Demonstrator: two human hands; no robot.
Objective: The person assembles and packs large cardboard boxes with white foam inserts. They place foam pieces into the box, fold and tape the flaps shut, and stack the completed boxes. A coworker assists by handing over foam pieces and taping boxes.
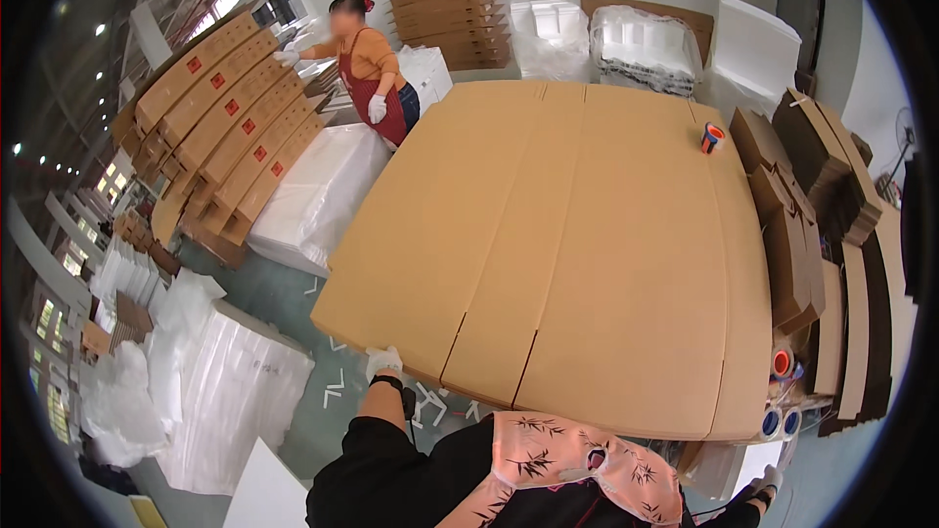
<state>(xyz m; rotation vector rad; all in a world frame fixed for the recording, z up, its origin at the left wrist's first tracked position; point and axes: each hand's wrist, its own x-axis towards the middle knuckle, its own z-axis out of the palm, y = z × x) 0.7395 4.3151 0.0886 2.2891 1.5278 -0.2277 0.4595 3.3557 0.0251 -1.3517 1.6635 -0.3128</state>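
L grip (383, 361), white glove, closed on near-left corner edge of 1 big flat cardboard sheet (558, 254); sheet spreads up and right from that grip, creased into approx 4 panels, lying flat across the work area. R grip (766, 482), gloved, low at frame edge, well right of the sheet's near edge; can't tell if open or closed, or if it holds anything.

Counts, L to R: 1 slanted stack of long brown cartons (220, 108) far left of L grip, 1 wrapped white foam pile (230, 391) just left of L grip, 1 co-worker (370, 68) in red apron and white gloves far beyond it, 1 orange tape roll (711, 137) on sheet's far right, 3 tape rolls (782, 401) just above R grip, folded cardboard stacks (812, 196) at right.

Green floor (293, 303) w/ white scraps; warehouse hall, high windows.
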